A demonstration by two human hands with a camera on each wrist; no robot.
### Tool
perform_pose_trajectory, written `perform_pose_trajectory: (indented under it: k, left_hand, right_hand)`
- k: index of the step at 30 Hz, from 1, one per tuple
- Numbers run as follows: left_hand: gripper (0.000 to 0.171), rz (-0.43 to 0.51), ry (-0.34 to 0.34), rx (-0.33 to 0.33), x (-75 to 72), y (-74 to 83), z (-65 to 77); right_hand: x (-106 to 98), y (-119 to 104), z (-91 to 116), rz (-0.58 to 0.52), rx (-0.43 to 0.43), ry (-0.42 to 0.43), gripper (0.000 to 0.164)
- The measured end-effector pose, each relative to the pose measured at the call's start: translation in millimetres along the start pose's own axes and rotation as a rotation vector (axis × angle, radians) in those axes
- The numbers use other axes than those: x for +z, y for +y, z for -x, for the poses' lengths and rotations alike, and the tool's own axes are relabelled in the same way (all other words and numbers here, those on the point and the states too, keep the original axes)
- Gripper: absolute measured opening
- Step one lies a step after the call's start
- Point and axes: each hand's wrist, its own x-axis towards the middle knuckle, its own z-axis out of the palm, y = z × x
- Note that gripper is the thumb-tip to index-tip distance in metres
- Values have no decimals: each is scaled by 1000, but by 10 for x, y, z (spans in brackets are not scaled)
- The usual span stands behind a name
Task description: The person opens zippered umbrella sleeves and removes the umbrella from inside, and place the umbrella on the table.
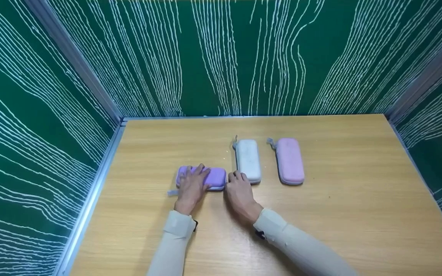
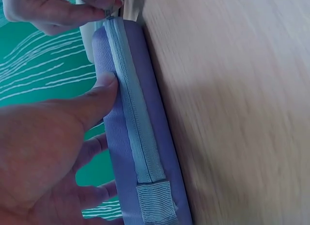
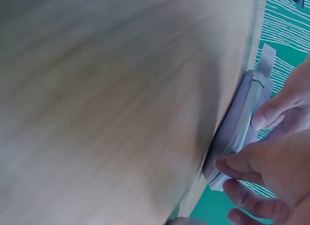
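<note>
A purple zippered hard case [image 1: 216, 177] lies lengthwise across the table. My left hand [image 1: 192, 187] holds it down, fingers spread over the top and thumb against the near side, just above the pale zipper [image 2: 133, 99]. At the case's right end, my right hand [image 1: 241, 194] pinches the small zipper pull [image 2: 108, 13] between thumb and forefinger. Along the visible near side the zipper's teeth look closed. A light grey fabric tab [image 2: 157, 203] sticks out at the left end. My right fingers partly hide the case's right end in the right wrist view.
A white case [image 1: 248, 159] stands lengthwise just beyond my right hand, very close to its fingers. Farther right lies a pink case [image 1: 291, 161]. The wooden table [image 1: 340, 222] is bordered by green walls [image 1: 205, 57] with white wavy lines.
</note>
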Motion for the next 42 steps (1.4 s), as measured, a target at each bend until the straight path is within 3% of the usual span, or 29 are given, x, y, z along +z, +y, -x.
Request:
perform_pose_trajectory:
  k: [6, 14, 23, 33, 36, 42]
  left_hand:
    - [55, -5, 14, -13, 24, 30, 14]
    - [55, -41, 80, 6, 47, 53, 19]
    - [56, -73, 104, 20, 61, 12, 2]
    - [51, -6, 10, 61, -45, -111, 8]
    - [50, -7, 21, 77, -45, -136, 8]
    - [49, -137, 81, 112, -17, -141, -19]
  right_hand:
    - [3, -35, 7, 17, 5, 9, 10]
    - [22, -123, 8, 68, 15, 24, 10]
    - [-36, -222, 13, 61, 45, -73, 13]
    - [-23, -224, 28, 47, 71, -89, 10]
    - [-9, -225, 37, 46, 66, -66, 8]
    - [44, -245, 35, 101, 65, 57, 13]
